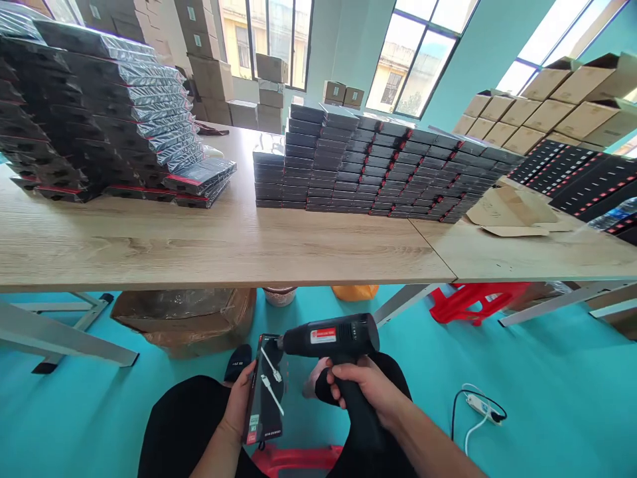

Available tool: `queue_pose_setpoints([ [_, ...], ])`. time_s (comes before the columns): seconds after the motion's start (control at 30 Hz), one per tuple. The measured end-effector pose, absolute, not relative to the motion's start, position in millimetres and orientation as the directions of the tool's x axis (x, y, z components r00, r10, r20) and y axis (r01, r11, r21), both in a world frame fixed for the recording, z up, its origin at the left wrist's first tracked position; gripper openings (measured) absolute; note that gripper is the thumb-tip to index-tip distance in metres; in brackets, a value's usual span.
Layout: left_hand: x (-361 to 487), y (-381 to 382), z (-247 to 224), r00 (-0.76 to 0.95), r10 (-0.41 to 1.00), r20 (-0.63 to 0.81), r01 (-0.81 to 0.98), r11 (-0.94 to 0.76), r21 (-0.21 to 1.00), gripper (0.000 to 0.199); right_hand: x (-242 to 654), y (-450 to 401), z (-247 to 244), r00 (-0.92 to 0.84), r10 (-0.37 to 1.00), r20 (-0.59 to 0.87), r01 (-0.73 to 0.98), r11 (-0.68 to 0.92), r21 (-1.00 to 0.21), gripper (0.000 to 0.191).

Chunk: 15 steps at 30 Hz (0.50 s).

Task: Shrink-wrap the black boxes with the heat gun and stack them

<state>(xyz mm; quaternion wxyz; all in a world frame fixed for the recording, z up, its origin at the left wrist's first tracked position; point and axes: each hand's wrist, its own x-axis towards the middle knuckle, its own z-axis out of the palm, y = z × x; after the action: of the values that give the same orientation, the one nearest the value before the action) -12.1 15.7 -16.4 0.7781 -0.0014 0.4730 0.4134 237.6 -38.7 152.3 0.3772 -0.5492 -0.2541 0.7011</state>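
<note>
Cable box (266,398) is held by left fingers (245,378), heat gun (338,337) by right fingers (340,393); loose-wrapped boxes (109,113) at ten o'clock seem undone, neat boxes (368,166) at one, done.

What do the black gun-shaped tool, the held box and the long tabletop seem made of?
Gun-shaped tool: probably hard plastic, dark and fairly matte, from its smooth, moulded-looking body.
Held box: likely printed card, dark and smooth, from its flat faces and straight edges.
Long tabletop: smooth, with pale wood grain showing; it could be laminate or real wood.
</note>
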Motion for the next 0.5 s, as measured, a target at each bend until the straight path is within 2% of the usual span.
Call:
queue_pose_setpoints([
  [0.1, -13, 14, -18, 0.003, 0.692, -0.722, -0.66, 0.544, 0.519, 0.043, 240, -41, 170, -0.358, 0.72, -0.594, -0.015, -0.641, -0.768, 0.013],
  [0.13, -13, 13, -18, -0.012, 0.71, -0.704, -0.666, 0.519, 0.536, 0.044, 244, -43, 174, -0.406, 0.682, -0.608, 0.091, -0.632, -0.77, 0.008],
  [0.2, -12, 12, -16, 0.051, 0.721, -0.691, -0.673, 0.536, 0.51, 0.04, 252, -45, 180, -0.371, 0.689, -0.623, 0.23, -0.582, -0.78, 0.004],
  [0.3, -7, 11, -13, 0.125, 0.702, -0.701, -0.636, 0.599, 0.486, 0.032, 250, -43, 181, -0.185, 0.807, -0.56, 0.189, -0.53, -0.827, 0.007],
  [0.43, -2, 12, -7, 0.053, 0.73, -0.682, -0.58, 0.578, 0.574, 0.033, 223, -30, 182, -0.255, 0.838, -0.483, 0.019, -0.495, -0.869, 0.01],
  [0.5, -2, 12, -2, 0.066, 0.714, -0.697, -0.584, 0.594, 0.553, 0.03, 214, -23, 183, -0.195, 0.858, -0.476, -0.012, -0.487, -0.873, 0.013],
])
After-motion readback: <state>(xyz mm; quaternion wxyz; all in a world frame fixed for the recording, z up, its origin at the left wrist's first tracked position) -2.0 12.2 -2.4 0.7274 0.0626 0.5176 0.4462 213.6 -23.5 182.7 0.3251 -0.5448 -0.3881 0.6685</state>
